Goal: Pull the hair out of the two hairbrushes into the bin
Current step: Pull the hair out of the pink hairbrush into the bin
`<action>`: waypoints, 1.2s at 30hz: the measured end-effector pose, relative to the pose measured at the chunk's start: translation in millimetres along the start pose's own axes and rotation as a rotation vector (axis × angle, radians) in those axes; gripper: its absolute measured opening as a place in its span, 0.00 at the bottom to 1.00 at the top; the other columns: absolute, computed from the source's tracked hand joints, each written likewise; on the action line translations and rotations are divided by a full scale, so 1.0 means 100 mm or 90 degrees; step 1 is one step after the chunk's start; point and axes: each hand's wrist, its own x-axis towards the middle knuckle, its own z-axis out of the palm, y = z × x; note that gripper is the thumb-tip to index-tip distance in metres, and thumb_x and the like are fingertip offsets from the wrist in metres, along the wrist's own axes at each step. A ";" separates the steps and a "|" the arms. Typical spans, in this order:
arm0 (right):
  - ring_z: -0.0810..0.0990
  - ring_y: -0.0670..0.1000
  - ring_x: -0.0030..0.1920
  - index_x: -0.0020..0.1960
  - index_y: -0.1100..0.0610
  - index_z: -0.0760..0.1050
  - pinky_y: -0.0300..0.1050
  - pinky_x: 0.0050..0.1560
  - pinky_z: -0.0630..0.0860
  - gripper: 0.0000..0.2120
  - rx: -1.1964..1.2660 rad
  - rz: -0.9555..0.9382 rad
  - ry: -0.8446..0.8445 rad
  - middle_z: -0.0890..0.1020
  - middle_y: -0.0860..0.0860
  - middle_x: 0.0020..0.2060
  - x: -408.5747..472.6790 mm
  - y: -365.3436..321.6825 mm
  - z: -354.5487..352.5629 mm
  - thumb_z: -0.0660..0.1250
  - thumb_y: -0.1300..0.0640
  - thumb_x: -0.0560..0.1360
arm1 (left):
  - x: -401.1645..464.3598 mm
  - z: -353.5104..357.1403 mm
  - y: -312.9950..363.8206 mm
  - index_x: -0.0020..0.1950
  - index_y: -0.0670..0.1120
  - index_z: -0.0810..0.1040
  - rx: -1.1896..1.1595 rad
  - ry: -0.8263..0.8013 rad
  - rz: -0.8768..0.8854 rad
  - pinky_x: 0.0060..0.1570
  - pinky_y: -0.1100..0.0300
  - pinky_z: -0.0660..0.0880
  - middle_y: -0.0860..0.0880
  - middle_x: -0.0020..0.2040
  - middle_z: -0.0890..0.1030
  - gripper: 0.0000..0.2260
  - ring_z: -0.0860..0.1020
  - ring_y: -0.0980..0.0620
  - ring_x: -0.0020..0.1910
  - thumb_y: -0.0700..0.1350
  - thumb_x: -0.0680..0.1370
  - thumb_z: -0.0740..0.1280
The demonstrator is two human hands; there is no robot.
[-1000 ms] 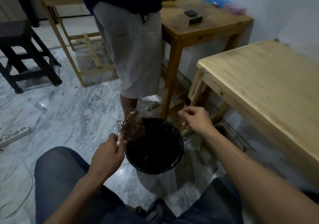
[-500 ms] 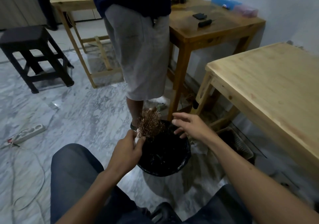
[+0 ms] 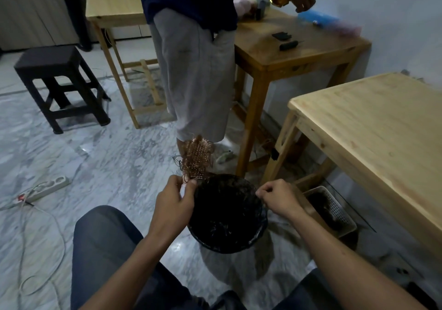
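My left hand (image 3: pixel 174 204) grips the handle of a hairbrush (image 3: pixel 197 158), whose head stands upright above the bin's far left rim. Copper-coloured bristles and tangled hair cover the head. The black-lined bin (image 3: pixel 253 241) stands on the floor between my knees, with dark hair inside. My right hand (image 3: pixel 278 198) hovers over the bin's right rim with its fingers curled. Thumb and fingertips pinch together as on thin strands of hair, which barely show. A second hairbrush is not visible.
A person in grey shorts (image 3: pixel 196 70) stands just beyond the bin. A light wooden table (image 3: pixel 382 130) is at my right, and a white basket (image 3: pixel 339 211) holding dark hair sits under it. A brown table (image 3: pixel 299 54) is behind. A black stool (image 3: pixel 59 82) and a power strip (image 3: pixel 45 187) are at left.
My right hand reached with spread fingers toward the brush head, then drew back right over the bin with its fingers pinched. The left hand raised the brush a little.
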 end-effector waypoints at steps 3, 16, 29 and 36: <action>0.85 0.48 0.39 0.40 0.50 0.85 0.50 0.45 0.84 0.10 0.000 0.027 -0.020 0.87 0.48 0.35 0.04 0.05 0.05 0.71 0.54 0.79 | 0.00 -0.01 0.05 0.51 0.48 0.73 0.018 0.000 0.017 0.32 0.58 0.68 0.49 0.34 0.78 0.11 0.73 0.53 0.29 0.55 0.82 0.61; 0.85 0.51 0.42 0.65 0.52 0.80 0.40 0.38 0.79 0.20 0.289 -0.177 -0.328 0.87 0.48 0.49 -0.23 -0.74 -0.01 0.77 0.55 0.74 | 0.01 0.09 0.10 0.52 0.49 0.74 0.053 -0.043 0.049 0.33 0.58 0.71 0.52 0.39 0.81 0.10 0.78 0.56 0.35 0.55 0.81 0.63; 0.86 0.50 0.43 0.39 0.53 0.87 0.47 0.47 0.84 0.08 0.088 -0.031 0.003 0.87 0.51 0.38 -0.04 -0.36 0.16 0.75 0.54 0.76 | -0.02 0.03 0.19 0.50 0.47 0.75 0.025 0.014 0.072 0.28 0.66 0.67 0.51 0.35 0.76 0.11 0.72 0.60 0.28 0.55 0.81 0.64; 0.85 0.52 0.45 0.43 0.52 0.88 0.49 0.48 0.84 0.04 0.031 0.044 -0.017 0.87 0.52 0.44 0.00 -0.28 0.25 0.75 0.55 0.76 | 0.09 -0.04 0.25 0.46 0.50 0.72 -0.057 0.013 0.062 0.32 0.50 0.70 0.47 0.35 0.74 0.13 0.70 0.51 0.29 0.59 0.80 0.63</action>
